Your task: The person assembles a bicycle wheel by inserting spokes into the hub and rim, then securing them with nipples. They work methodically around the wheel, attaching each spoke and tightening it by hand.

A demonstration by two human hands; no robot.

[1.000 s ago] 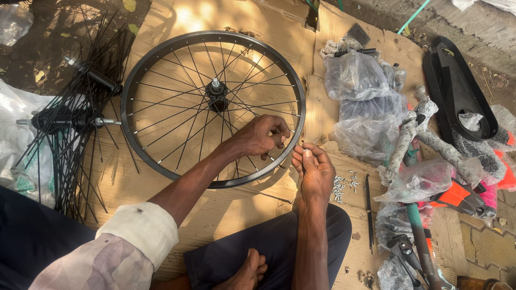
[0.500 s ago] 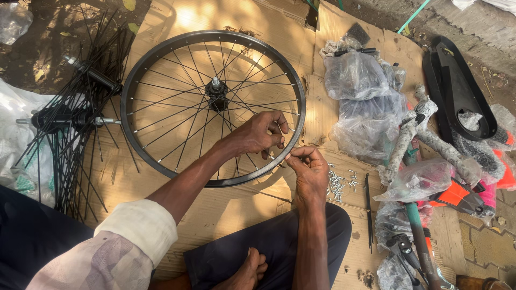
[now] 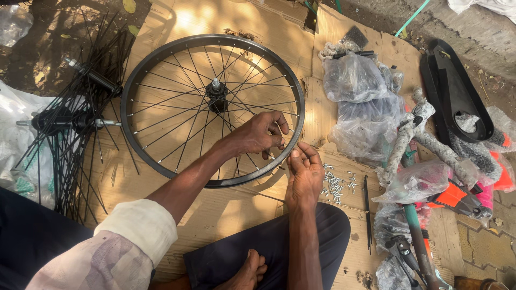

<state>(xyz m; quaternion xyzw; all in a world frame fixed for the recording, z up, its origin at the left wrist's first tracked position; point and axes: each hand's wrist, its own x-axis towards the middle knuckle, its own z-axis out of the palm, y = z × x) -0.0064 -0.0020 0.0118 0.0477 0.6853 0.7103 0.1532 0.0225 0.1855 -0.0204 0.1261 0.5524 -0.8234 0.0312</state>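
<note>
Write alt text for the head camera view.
A seated person's left hand reaches among the spokes of a black bicycle wheel lying flat on cardboard, while the right hand pinches something small just outside the rim. Small silver parts lie scattered beside it.

Left hand (image 3: 260, 133) comes in from seven o'clock on a bare forearm, and above the elbow there's a rolled cream cuff (image 3: 137, 228), thick and folded back, on a faded sleeve (image 3: 91, 266) blotched pinkish and grey. Right hand (image 3: 305, 173) rises from six o'clock, arm bare all the way up, no watch, no rings to be seen. Dark navy trousers (image 3: 317, 228) cover the knee at five o'clock, and a bare foot (image 3: 248, 273) pokes out at the bottom edge, toes uncovered.
</note>
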